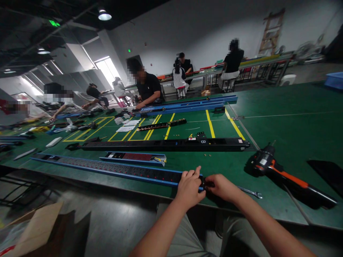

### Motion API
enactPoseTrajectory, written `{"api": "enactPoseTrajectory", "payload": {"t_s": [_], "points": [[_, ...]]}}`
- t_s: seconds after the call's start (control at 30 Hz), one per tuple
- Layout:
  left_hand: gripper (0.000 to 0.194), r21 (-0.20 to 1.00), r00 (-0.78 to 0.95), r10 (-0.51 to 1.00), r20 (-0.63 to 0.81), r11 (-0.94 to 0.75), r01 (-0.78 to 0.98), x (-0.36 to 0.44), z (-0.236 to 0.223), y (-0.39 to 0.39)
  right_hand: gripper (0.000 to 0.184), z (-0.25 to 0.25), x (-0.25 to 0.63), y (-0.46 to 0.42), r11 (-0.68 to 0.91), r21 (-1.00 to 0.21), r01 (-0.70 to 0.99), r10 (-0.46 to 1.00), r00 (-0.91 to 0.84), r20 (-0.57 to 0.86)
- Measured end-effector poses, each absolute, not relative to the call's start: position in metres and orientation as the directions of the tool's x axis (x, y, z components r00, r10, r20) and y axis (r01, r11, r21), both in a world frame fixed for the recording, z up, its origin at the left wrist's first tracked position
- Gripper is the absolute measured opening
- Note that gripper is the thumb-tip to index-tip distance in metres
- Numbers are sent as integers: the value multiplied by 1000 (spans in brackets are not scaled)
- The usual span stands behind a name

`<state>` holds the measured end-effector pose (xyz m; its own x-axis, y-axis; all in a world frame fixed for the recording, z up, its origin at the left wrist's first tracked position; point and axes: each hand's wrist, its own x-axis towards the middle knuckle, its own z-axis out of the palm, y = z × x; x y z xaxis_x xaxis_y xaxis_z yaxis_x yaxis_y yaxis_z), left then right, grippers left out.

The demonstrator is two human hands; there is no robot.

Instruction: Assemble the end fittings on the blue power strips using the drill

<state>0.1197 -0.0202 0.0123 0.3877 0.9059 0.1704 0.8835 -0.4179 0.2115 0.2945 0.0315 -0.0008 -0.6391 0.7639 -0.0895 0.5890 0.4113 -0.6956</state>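
Observation:
A long blue-edged power strip lies along the near edge of the green table. My left hand is closed over its right end. My right hand pinches a small dark end piece right against that end. Both hands meet at the strip's tip. What the fingers hold beneath is partly hidden.
A black strip and a short blue strip lie behind. An orange-and-black power screwdriver and a wrench rest at right. Several people work at the far side and left. A cardboard box sits on the floor.

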Motion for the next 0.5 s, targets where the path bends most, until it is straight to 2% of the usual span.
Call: {"api": "enactPoseTrajectory", "payload": {"t_s": [0.2, 0.27, 0.4, 0.5], "points": [[16, 225, 390, 909, 143, -414, 882, 120, 16, -21, 14, -5, 289, 22, 464, -653, 599, 807, -590, 32], [15, 224, 392, 910, 139, -414, 882, 120, 17, -21, 15, -9, 287, 21, 442, -674, 593, 825, -563, 46], [17, 212, 393, 908, 145, -416, 884, 120, 17, -21, 15, -11, 285, 23, 325, -764, 557, 847, -531, -27], [20, 209, 388, 909, 149, -413, 887, 120, 16, -21, 13, -8, 284, 29, 261, -788, 557, 845, -527, -93]]}}
